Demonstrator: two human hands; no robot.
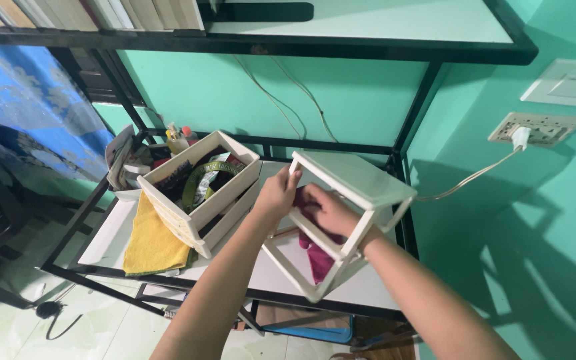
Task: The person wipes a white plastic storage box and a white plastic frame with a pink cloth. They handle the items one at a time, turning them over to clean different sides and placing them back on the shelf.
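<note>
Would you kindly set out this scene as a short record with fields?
Setting: black metal-frame desk against a green wall
Left hand: grips the white slatted crate, tilted on its side
Right hand: inside the crate, pressing a magenta cloth
Beside: second white crate holding packets, on a yellow cloth
Wall: white plug in socket

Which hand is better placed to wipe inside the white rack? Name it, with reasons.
Right. The right hand is inside the white rack holding the magenta cloth; the left hand grips the rack's frame from outside, steadying it.
</note>
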